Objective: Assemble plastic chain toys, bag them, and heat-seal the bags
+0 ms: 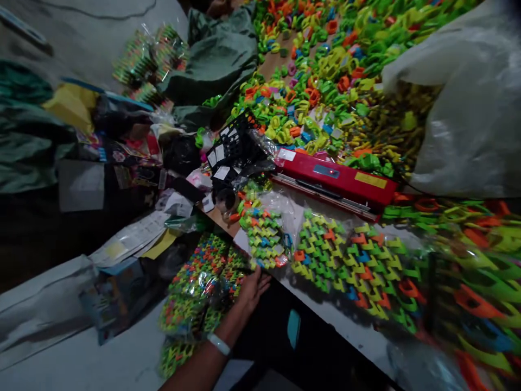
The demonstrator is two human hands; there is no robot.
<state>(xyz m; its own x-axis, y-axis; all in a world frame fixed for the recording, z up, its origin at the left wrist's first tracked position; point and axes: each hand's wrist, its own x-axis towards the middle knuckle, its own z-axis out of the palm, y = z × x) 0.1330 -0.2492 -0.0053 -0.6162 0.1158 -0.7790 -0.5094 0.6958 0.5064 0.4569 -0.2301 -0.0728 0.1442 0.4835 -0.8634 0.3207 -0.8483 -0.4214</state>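
My left hand [251, 289] reaches down past the table's front edge, fingers spread and resting flat on a pile of clear packets [203, 282] filled with small green, yellow and orange plastic pieces. It grips nothing. A white band sits on that wrist. Just above the hand, a filled packet [264, 236] lies on the table edge, with rows of the same pieces [350, 263] laid out to its right. My right hand is out of view.
A red sealing machine [336, 180] lies across the table behind the packets. Loose coloured pieces [325, 81] cover the far tabletop. A big white plastic bag [468, 108] stands at right, a black basket [236, 142] and cluttered papers at left, and a green cloth sack [220, 60] behind.
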